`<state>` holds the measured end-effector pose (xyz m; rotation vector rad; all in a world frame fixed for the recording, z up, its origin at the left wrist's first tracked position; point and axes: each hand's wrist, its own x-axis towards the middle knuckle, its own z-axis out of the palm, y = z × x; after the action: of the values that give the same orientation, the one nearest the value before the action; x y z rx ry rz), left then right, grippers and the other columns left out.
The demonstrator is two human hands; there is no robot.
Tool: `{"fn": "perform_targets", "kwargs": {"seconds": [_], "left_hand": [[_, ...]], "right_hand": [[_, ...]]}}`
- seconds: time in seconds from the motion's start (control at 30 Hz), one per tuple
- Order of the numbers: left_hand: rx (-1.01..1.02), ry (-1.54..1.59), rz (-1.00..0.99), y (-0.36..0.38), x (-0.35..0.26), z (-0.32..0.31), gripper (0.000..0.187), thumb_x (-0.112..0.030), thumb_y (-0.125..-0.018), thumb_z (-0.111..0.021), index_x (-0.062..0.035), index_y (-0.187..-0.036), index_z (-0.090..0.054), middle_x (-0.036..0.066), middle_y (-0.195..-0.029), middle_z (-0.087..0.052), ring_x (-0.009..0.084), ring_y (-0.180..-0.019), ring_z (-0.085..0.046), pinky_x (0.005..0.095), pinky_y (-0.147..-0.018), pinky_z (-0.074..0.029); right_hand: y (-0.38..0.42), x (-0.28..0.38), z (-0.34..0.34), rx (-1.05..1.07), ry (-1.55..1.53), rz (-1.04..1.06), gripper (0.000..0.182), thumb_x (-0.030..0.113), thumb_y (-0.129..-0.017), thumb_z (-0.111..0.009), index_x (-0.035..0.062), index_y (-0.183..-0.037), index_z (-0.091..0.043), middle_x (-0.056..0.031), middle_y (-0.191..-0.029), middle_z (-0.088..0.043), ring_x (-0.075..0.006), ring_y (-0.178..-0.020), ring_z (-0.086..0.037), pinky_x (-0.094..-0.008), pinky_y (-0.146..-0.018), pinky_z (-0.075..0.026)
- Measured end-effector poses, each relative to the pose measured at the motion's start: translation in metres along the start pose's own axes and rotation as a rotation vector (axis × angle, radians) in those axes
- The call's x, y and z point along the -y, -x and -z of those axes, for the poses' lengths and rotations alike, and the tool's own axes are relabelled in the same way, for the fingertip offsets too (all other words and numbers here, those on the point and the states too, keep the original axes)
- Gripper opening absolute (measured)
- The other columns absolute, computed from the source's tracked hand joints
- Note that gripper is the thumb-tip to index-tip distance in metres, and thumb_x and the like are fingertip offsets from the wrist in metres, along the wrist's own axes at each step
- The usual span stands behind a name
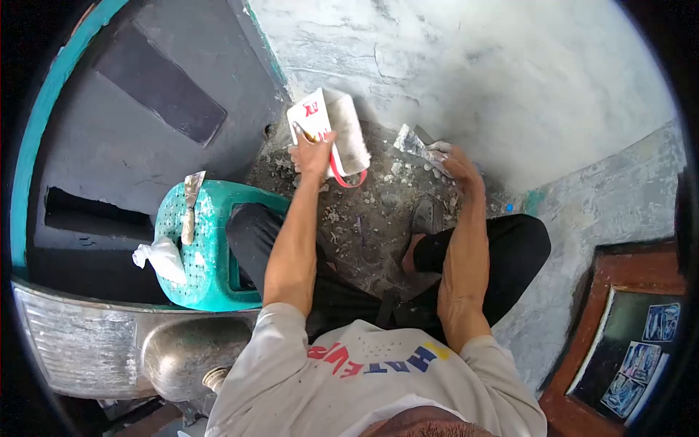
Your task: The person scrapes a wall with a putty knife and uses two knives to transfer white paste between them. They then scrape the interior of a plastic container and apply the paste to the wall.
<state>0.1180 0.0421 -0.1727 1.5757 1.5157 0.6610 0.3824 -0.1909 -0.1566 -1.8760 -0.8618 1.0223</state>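
My left hand (313,154) is closed on the near side of a white plastic container (348,124) with red lettering and a red handle (348,178). The container is tilted and its inside looks coated white. Something yellow and metallic shows by my left fingers; I cannot make out what it is. My right hand (457,166) grips a putty knife (412,141) smeared with white, its blade pointing left, close to the foot of the whitish plastered wall (466,65). My fingers hide most of its handle.
White crumbs and debris litter the dark floor (386,193). At left, a green plastic stool (218,240) carries another scraper (191,207) and a white plastic bag (164,258). A metal sink (193,353) lies below it. A brown wooden frame (582,349) stands at lower right.
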Motion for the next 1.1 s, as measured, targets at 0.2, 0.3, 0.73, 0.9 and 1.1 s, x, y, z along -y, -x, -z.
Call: {"fn": "perform_targets", "kwargs": {"seconds": [0.2,0.3,0.73,0.9,1.1], "left_hand": [[0.452,0.708,-0.174,-0.009,-0.053,0.076,0.079,-0.040,-0.093,-0.069,-0.0023,-0.157,-0.041,0.019,-0.146,-0.056,0.0296,-0.131,-0.057,0.0441,-0.108,-0.050],[0.625,0.876,-0.255,0.011,-0.070,0.101,0.086,-0.039,-0.094,-0.070,-0.0039,-0.163,-0.033,0.019,-0.151,-0.051,0.0293,-0.133,-0.056,0.0428,-0.111,-0.050],[0.123,0.442,-0.641,0.033,-0.068,0.135,0.098,-0.034,-0.078,-0.085,0.0047,-0.157,-0.041,0.022,-0.136,-0.044,0.0351,-0.133,-0.047,0.0472,-0.116,-0.039],[0.162,0.468,-0.715,0.047,-0.069,0.117,0.100,-0.028,-0.075,-0.087,0.0037,-0.158,-0.040,0.020,-0.136,-0.042,0.0337,-0.134,-0.046,0.0473,-0.117,-0.038],[0.138,0.518,-0.763,0.050,-0.060,0.112,0.109,-0.021,-0.073,-0.088,0.0001,-0.164,-0.032,0.019,-0.136,-0.043,0.0343,-0.131,-0.048,0.0479,-0.116,-0.039]], "right_hand": [[0.024,0.117,-0.008,-0.232,0.314,0.481,0.036,0.020,-0.100,-0.067,0.0049,-0.133,-0.067,-0.0122,-0.117,-0.071,-0.0226,-0.099,-0.068,-0.0417,-0.085,-0.055],[0.045,0.138,-0.018,-0.432,0.727,0.857,0.041,0.011,-0.096,-0.068,0.0105,-0.137,-0.066,-0.0110,-0.124,-0.068,-0.0264,-0.107,-0.065,-0.0431,-0.092,-0.053],[0.080,0.132,-0.005,-0.590,0.736,0.883,0.046,0.005,-0.091,-0.072,0.0105,-0.136,-0.065,-0.0186,-0.116,-0.070,-0.0412,-0.094,-0.070,-0.0486,-0.081,-0.058],[0.063,0.160,-0.030,-0.556,0.802,0.766,0.032,0.011,-0.096,-0.069,0.0036,-0.127,-0.066,-0.0207,-0.117,-0.070,-0.0439,-0.088,-0.071,-0.0498,-0.077,-0.059],[0.070,0.100,-0.068,-0.297,0.840,0.712,0.028,0.012,-0.098,-0.066,0.0004,-0.123,-0.059,-0.0215,-0.124,-0.068,-0.0452,-0.084,-0.071,-0.0519,-0.075,-0.060]]}}
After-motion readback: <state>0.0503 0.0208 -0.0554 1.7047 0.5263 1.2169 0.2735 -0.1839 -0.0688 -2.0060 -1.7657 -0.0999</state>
